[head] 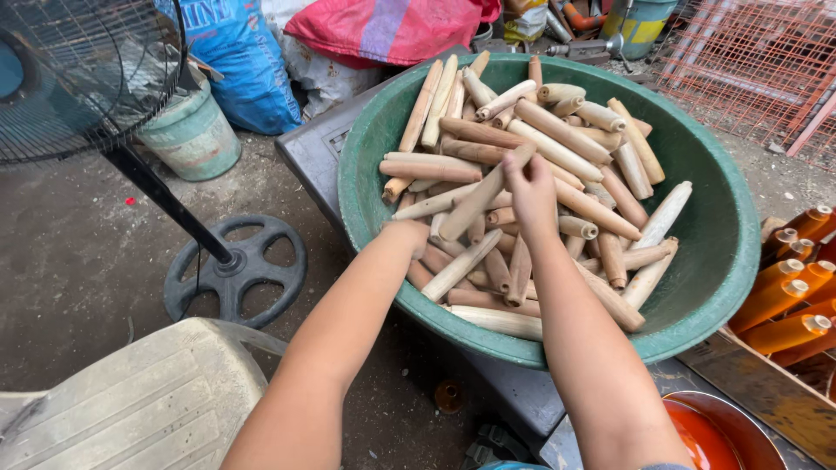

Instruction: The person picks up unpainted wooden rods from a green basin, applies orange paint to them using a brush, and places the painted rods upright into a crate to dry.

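Head view is showing the right hand [531, 187] pinching a long wooden spindle [482, 198] in the green basin [723, 261], while the left hand [409, 233] is dipping among the pile, its fingers hidden; lifting cleanly probably needs a firmer grip nearer the middle.

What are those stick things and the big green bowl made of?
The sticks look like bare, unpainted wood: tan and brown, matte, with grain streaks. The right hand pinches one. The green basin seems plastic: even colour, smooth, dusty, with a thick rolled rim.
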